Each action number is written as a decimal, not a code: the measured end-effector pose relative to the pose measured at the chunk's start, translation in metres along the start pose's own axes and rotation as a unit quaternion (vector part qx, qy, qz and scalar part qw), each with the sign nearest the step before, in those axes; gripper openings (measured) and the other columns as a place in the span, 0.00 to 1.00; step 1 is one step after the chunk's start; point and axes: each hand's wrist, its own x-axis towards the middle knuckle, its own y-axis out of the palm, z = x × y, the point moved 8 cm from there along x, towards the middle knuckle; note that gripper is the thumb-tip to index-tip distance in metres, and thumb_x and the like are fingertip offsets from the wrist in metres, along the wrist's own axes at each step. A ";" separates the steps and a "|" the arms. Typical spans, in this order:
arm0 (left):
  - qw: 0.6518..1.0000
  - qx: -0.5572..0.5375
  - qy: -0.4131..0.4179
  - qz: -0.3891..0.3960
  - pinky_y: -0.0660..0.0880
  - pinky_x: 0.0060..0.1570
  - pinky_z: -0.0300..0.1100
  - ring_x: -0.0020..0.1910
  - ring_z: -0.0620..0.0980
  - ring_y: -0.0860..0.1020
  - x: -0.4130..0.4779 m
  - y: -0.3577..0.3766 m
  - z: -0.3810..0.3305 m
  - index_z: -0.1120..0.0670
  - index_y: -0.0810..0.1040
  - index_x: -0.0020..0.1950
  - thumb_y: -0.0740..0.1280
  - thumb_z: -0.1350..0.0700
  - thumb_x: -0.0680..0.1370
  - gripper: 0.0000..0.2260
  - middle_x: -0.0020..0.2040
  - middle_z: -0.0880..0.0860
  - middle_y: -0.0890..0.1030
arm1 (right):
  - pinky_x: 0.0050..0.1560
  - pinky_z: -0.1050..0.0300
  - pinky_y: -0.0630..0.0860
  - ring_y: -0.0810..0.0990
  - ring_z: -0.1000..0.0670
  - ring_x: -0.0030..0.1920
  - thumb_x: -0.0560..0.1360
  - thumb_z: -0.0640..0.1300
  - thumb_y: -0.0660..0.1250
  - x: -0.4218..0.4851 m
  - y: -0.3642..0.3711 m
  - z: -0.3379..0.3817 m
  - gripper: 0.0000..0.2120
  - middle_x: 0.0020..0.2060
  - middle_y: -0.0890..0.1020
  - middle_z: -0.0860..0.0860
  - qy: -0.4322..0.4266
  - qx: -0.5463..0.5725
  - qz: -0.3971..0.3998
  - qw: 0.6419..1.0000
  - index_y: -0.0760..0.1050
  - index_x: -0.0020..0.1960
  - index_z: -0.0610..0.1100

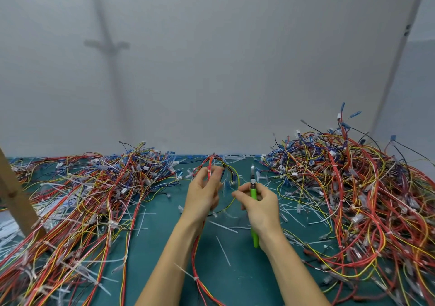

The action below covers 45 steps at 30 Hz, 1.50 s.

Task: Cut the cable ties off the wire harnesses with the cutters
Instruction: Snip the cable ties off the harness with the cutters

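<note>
My left hand (204, 191) pinches a wire harness (210, 167) of red, yellow and dark wires between thumb and fingers, right at a white cable tie (209, 172). The harness arches over the hand and trails down under my left forearm. My right hand (260, 205) grips green-handled cutters (253, 195), jaws pointing up and away, a short way to the right of the harness. The jaws touch nothing.
A large tangled pile of harnesses (77, 199) lies on the left and another pile (357, 188) on the right of the green mat (164, 254). Cut white tie pieces (222, 250) litter the mat. A wooden post (14, 192) leans at far left. A grey wall stands behind.
</note>
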 end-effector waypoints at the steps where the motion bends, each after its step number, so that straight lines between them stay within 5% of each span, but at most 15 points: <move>1: 1.000 0.025 0.002 -0.005 0.57 0.23 0.35 0.23 0.44 0.58 0.000 -0.002 0.001 0.56 0.77 0.51 0.68 0.53 0.79 0.07 0.28 0.47 0.64 | 0.30 0.66 0.71 0.76 0.54 0.30 0.71 0.33 0.73 0.001 -0.005 0.004 0.09 0.30 0.79 0.53 -0.003 0.036 -0.018 0.999 0.77 0.38 0.45; 7: 0.990 0.111 -0.016 0.082 0.67 0.28 0.30 0.28 0.40 0.71 -0.006 0.008 0.014 0.51 0.83 0.39 0.75 0.55 0.73 0.04 0.32 0.46 0.80 | 0.31 0.60 0.71 0.81 0.56 0.31 0.73 0.35 0.72 0.004 -0.028 0.012 0.08 0.31 0.84 0.54 0.003 0.140 -0.065 0.988 0.77 0.42 0.45; 12: 0.982 0.114 -0.018 0.146 0.71 0.37 0.28 0.35 0.38 0.78 -0.013 0.020 0.015 0.52 0.85 0.41 0.75 0.58 0.72 0.02 0.36 0.46 0.84 | 0.30 0.60 0.73 0.82 0.55 0.31 0.73 0.34 0.72 0.002 -0.028 0.012 0.07 0.32 0.84 0.54 -0.006 0.135 -0.076 0.988 0.77 0.42 0.45; 19: 0.989 0.091 -0.049 0.104 0.64 0.26 0.34 0.25 0.43 0.67 -0.013 0.020 0.017 0.56 0.81 0.42 0.70 0.61 0.77 0.04 0.27 0.48 0.72 | 0.35 0.61 0.77 0.84 0.54 0.36 0.77 0.35 0.66 0.002 -0.019 0.018 0.07 0.42 0.86 0.55 -0.063 0.094 -0.047 0.992 0.76 0.44 0.46; 22: 0.996 0.049 -0.063 0.037 0.73 0.29 0.35 0.27 0.43 0.72 -0.008 0.011 0.016 0.57 0.79 0.41 0.67 0.62 0.78 0.06 0.31 0.50 0.74 | 0.41 0.55 0.75 0.81 0.55 0.35 0.78 0.39 0.66 0.004 -0.025 0.022 0.07 0.39 0.85 0.53 -0.099 0.044 -0.067 0.992 0.76 0.42 0.48; 26: 0.994 -0.049 -0.090 -0.033 0.79 0.35 0.37 0.29 0.43 0.75 -0.004 -0.001 0.019 0.62 0.78 0.44 0.65 0.63 0.79 0.05 0.32 0.51 0.76 | 0.41 0.51 0.77 0.82 0.55 0.32 0.79 0.51 0.65 0.004 -0.016 0.020 0.09 0.34 0.84 0.53 -0.101 -0.036 -0.034 0.994 0.77 0.42 0.48; 31: 0.978 -0.171 -0.115 -0.030 0.79 0.35 0.35 0.32 0.43 0.78 -0.004 -0.004 0.018 0.61 0.80 0.47 0.67 0.61 0.79 0.04 0.38 0.52 0.82 | 0.43 0.50 0.77 0.82 0.50 0.35 0.74 0.67 0.61 0.000 0.003 0.005 0.20 0.32 0.81 0.50 -0.087 -0.265 0.026 0.960 0.73 0.41 0.50; 36: 0.969 -0.206 -0.131 -0.029 0.78 0.34 0.34 0.31 0.42 0.78 -0.005 -0.006 0.018 0.57 0.84 0.44 0.70 0.61 0.76 0.03 0.37 0.52 0.80 | 0.43 0.49 0.77 0.81 0.49 0.35 0.76 0.66 0.59 -0.005 0.013 0.003 0.26 0.27 0.80 0.49 -0.096 -0.299 0.060 0.947 0.74 0.34 0.45; 45: 0.971 -0.207 -0.117 -0.021 0.79 0.35 0.34 0.31 0.41 0.78 -0.007 -0.005 0.014 0.53 0.87 0.39 0.73 0.57 0.69 0.03 0.33 0.50 0.79 | 0.42 0.54 0.76 0.79 0.60 0.29 0.76 0.66 0.57 -0.006 0.013 0.005 0.29 0.30 0.82 0.46 -0.088 -0.299 0.067 0.948 0.78 0.39 0.41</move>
